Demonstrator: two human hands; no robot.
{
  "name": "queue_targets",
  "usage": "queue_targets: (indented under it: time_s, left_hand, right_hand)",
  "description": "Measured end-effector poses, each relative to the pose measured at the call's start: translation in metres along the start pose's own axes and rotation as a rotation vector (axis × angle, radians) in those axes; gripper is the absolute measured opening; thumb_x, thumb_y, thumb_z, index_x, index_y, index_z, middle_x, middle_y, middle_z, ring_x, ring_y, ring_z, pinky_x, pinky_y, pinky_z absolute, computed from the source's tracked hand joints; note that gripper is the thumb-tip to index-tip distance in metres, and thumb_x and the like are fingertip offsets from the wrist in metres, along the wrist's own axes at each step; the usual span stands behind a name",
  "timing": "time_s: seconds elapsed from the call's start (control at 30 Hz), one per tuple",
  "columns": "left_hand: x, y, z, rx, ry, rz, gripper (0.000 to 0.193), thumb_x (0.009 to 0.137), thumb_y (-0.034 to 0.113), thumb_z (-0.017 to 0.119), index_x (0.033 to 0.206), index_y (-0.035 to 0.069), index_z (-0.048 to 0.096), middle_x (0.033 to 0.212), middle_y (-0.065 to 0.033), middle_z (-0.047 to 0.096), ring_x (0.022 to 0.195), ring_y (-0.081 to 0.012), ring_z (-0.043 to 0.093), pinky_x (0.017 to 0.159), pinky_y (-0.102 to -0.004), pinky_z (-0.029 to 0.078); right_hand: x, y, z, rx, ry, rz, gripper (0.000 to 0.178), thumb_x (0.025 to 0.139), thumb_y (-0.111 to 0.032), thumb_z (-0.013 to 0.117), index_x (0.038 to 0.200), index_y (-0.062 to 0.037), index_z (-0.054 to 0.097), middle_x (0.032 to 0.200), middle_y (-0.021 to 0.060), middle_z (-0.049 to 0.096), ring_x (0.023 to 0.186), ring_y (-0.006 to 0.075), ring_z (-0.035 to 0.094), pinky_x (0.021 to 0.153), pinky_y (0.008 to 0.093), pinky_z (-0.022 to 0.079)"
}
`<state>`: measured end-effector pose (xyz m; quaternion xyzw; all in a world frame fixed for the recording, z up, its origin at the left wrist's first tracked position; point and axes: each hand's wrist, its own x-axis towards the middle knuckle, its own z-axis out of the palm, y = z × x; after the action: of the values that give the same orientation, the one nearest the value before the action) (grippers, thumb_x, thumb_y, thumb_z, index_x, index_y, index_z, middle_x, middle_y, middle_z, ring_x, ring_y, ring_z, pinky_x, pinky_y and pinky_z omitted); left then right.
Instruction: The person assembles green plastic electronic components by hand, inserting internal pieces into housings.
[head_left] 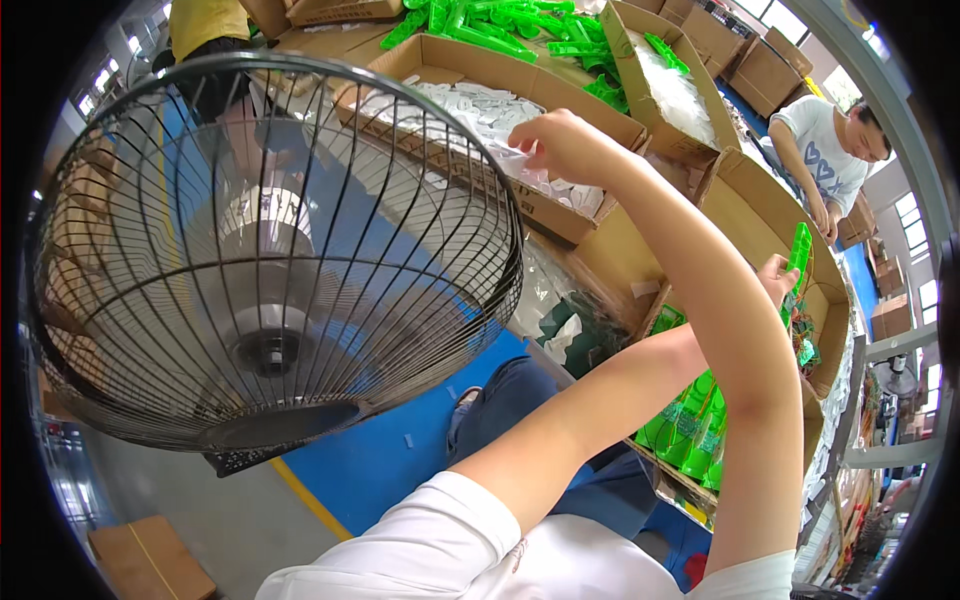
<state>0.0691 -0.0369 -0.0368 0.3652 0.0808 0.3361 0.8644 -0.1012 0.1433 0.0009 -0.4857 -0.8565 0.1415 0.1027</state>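
My arms cross in front of me. My left hand [776,280], reaching to the right, is closed on a long bright green plastic piece [800,250] that stands upright. Below and beside that hand, a carton holds green plastic housings [690,425] with small circuit boards and thin wires. My right hand [568,148] is over the near right part of a cardboard box [470,180] full of small white and clear plastic parts [480,115]. Its fingers are curled together; what they hold, if anything, is too small to make out.
A large black-caged fan [275,260] fills the left side, close to the box. Green pieces [480,25] lie heaped at the back beside a carton of clear bags [670,90]. A co-worker [825,150] works at the far right. Crumpled clear plastic [540,290] lies near the fan.
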Motion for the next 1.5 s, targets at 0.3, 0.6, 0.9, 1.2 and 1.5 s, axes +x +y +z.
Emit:
queue_targets:
  time_s: [0.3, 0.6, 0.9, 1.2, 1.5]
  left_hand:
    - [-0.017, 0.013, -0.012, -0.083, -0.083, -0.142, 0.037, 0.099, 0.031, 0.054, 0.126, 0.009, 0.042, 0.083, -0.0111, 0.061, 0.063, -0.0221, 0.064, 0.049, -0.0369, 0.051]
    - [0.002, 0.005, -0.034, -0.083, -0.278, 0.178, 0.039, 0.098, 0.03, 0.056, 0.127, 0.01, 0.039, 0.097, -0.0112, 0.059, 0.079, -0.0214, 0.065, 0.067, -0.037, 0.055]
    - [-0.022, 0.035, -0.009, -0.12, -0.229, -0.044, 0.03, 0.104, 0.034, 0.043, 0.109, 0.005, 0.049, 0.086, -0.0088, 0.054, 0.067, -0.0175, 0.053, 0.056, -0.0299, 0.044]
    - [-0.029, 0.029, -0.007, 0.15, -0.225, 0.066, 0.029, 0.102, 0.03, 0.047, 0.122, 0.009, 0.043, 0.089, -0.0081, 0.057, 0.071, -0.0192, 0.059, 0.061, -0.0329, 0.051]
    - [-0.032, 0.033, 0.002, 0.222, -0.242, 0.096, 0.03, 0.101, 0.03, 0.052, 0.124, 0.012, 0.046, 0.084, -0.0033, 0.056, 0.07, -0.014, 0.058, 0.056, -0.031, 0.052]
  right_hand:
    - [-0.043, -0.002, -0.035, 0.599, 0.341, 0.221, 0.016, 0.084, -0.001, 0.06, 0.096, 0.0041, 0.069, 0.078, 0.0084, 0.068, 0.074, 0.014, 0.068, 0.07, 0.027, 0.055]
    - [-0.224, -0.009, -0.071, 0.855, 0.994, 0.184, 0.024, 0.08, 0.0, 0.071, 0.103, 0.0035, 0.069, 0.108, 0.0092, 0.069, 0.097, 0.0158, 0.064, 0.088, 0.0277, 0.05]
    - [-0.385, 0.043, -0.039, 0.939, 1.284, 0.427, 0.032, 0.081, -0.006, 0.074, 0.111, 0.0023, 0.066, 0.101, 0.0101, 0.069, 0.082, 0.0118, 0.064, 0.071, 0.0258, 0.052]
    - [-0.389, 0.032, -0.023, 0.998, 1.171, 0.365, 0.023, 0.087, -0.007, 0.067, 0.108, 0.0016, 0.066, 0.097, 0.0075, 0.068, 0.082, 0.0112, 0.064, 0.074, 0.0256, 0.054]
    - [-0.395, 0.04, -0.022, 0.787, 1.104, 0.274, 0.018, 0.092, -0.002, 0.057, 0.105, 0.0021, 0.068, 0.088, 0.0068, 0.069, 0.074, 0.0097, 0.062, 0.069, 0.0227, 0.052]
